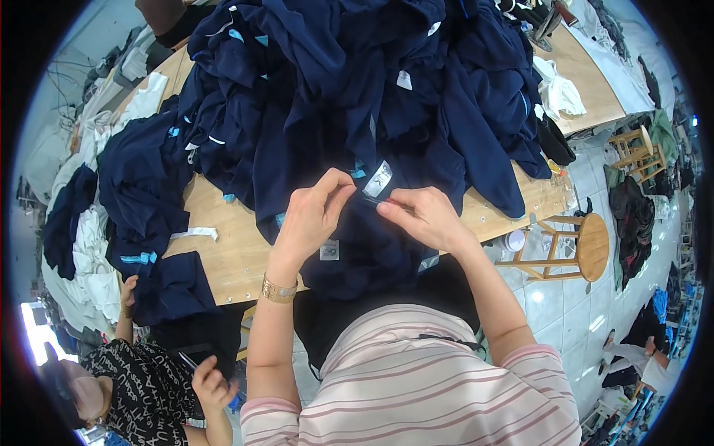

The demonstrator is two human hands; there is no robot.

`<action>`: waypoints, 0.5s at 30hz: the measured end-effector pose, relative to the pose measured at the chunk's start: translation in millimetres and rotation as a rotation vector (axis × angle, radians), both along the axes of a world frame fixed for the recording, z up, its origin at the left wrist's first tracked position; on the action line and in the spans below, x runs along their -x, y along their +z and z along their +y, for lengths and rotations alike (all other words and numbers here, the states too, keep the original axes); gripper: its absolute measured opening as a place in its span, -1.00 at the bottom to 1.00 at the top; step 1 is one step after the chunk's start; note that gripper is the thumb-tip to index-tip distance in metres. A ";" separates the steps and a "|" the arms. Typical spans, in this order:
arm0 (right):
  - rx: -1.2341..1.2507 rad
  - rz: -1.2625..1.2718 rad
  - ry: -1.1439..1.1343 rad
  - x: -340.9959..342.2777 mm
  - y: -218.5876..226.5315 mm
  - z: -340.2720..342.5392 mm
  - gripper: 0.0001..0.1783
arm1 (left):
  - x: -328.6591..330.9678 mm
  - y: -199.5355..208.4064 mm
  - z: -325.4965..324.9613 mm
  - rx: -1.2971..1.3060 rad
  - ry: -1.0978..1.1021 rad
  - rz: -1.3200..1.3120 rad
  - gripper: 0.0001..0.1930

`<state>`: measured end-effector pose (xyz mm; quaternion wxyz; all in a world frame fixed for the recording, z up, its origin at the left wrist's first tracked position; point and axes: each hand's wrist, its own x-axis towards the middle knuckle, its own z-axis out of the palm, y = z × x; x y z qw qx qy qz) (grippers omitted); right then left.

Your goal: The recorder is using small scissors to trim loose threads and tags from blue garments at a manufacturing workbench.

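Observation:
A large heap of navy blue garments (327,82) covers the table in front of me. My left hand (309,212), with a gold-coloured bracelet at its wrist, is pinched closed above the navy cloth. What its fingertips hold is too small to tell. Facing it, my right hand (430,217) has thumb and forefinger pressed together on a thin, small piece that I cannot make out. Between the two hands, a white label (378,179) shows on the dark fabric. A small pale square tag (329,250) lies below my left hand.
Wooden table (230,260) edges run left and right of the heap. At left a co-worker (141,379) in a black printed shirt handles more navy cloth (141,186). Wooden stools (591,247) stand at right. A white cloth (558,89) lies on the table's right part.

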<state>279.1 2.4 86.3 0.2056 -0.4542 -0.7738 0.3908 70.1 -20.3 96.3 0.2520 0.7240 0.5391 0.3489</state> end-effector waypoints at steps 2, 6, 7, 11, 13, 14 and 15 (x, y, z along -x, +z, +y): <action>-0.089 -0.088 0.054 2.4 0.0 0.6 -0.47 | -0.1 0.2 -1.5 -0.025 -0.002 0.005 -0.90; -0.128 -0.139 0.076 5.4 5.0 2.0 -0.47 | -1.7 1.1 -2.4 -0.034 -0.010 0.027 -0.91; -0.133 -0.132 0.084 6.2 5.4 1.9 -0.47 | -1.5 1.0 -2.8 -0.043 -0.014 0.024 -0.92; -0.175 -0.119 0.115 6.7 3.9 1.2 -0.48 | 0.6 -0.1 -3.4 -0.053 -0.010 0.037 -0.92; -0.141 -0.112 0.122 6.5 2.2 3.2 -0.49 | 0.5 -0.7 -3.4 -0.083 -0.016 0.022 -0.92; -0.107 -0.105 0.128 6.2 1.5 4.0 -0.49 | 0.2 -1.1 -3.3 -0.084 -0.017 0.022 -0.92; -0.109 -0.106 0.127 5.6 0.8 4.3 -0.49 | -0.2 -1.5 -3.3 -0.100 -0.019 0.013 -0.92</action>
